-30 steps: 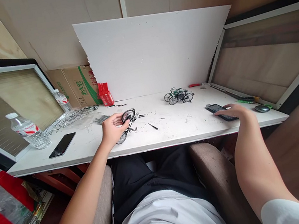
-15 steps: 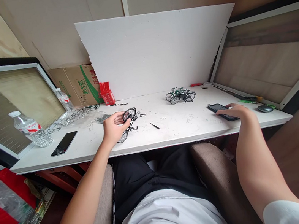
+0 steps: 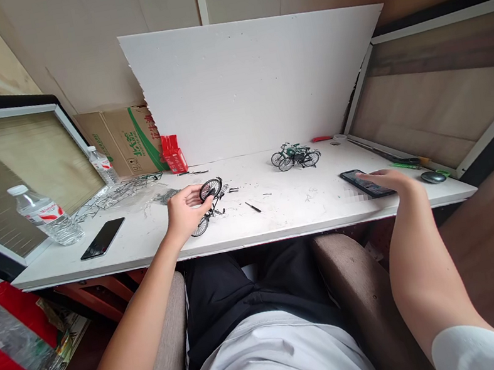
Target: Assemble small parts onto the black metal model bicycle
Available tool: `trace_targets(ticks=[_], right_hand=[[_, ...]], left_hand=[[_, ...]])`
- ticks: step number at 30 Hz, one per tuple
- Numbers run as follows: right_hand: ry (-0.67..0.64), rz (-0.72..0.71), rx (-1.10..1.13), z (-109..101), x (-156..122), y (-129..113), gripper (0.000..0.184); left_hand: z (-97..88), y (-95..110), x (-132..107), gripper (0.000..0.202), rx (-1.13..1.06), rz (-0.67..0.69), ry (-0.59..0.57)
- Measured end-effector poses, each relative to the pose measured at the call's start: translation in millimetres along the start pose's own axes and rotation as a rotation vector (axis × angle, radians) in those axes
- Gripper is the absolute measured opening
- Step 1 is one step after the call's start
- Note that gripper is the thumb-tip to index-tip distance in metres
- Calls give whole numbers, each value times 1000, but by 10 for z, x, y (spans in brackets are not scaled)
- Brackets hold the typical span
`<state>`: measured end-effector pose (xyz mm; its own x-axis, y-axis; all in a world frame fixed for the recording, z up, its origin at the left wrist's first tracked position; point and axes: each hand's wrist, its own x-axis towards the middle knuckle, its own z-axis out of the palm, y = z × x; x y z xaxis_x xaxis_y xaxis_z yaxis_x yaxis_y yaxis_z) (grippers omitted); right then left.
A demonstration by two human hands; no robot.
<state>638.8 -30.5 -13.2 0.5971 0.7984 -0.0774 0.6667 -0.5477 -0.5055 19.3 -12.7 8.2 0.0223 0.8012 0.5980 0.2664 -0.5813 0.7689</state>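
Observation:
A black model bicycle (image 3: 207,210) is tilted on the white table, one wheel raised. My left hand (image 3: 183,211) is closed on it, with fingers and thumb at the upper wheel. Over at the right, a dark phone (image 3: 364,184) lies flat on the table. My right hand (image 3: 393,177) reaches across its screen with a finger stretched out and holds nothing; part of the hand hides the phone's right end. Small black parts (image 3: 233,190) and a thin dark tool (image 3: 253,207) lie right of the bicycle. Two model bicycles (image 3: 295,156), one green and one black, stand farther back.
Another phone (image 3: 102,238) and a water bottle (image 3: 45,214) are at the left, with a second bottle (image 3: 103,165) behind. Dark part frames (image 3: 115,195) lie near a cardboard box (image 3: 124,139) and a red box (image 3: 173,154). A white board (image 3: 258,84) leans at the back.
My right hand's fingers have shifted from around the phone's near edge to stretched over its screen. My left hand keeps hold of the model bicycle. The view has shifted slightly.

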Motion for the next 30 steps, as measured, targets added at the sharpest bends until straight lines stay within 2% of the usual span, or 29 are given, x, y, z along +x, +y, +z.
trace_targets(ticks=[6, 11, 16, 20, 27, 30], right_hand=[[-48, 48, 106, -34, -93, -40, 49], [-58, 74, 143, -73, -144, -46, 45], [-94, 105, 250, -175, -240, 29, 55], [-138, 50, 317, -236, -318, 93, 64], [-173, 11, 333, -245, -355, 95, 78], [-167, 29, 335, -244, -368, 79, 78]], left_hand=[[5, 14, -1, 47, 0, -7, 7], [4, 9, 0, 47, 3, -9, 4], [2, -7, 5, 46, 7, 3, 8], [4, -15, 0, 45, 15, 3, 7], [-1, -25, -6, 45, 19, 2, -5], [-2, -23, -1, 46, 22, 1, -4]])
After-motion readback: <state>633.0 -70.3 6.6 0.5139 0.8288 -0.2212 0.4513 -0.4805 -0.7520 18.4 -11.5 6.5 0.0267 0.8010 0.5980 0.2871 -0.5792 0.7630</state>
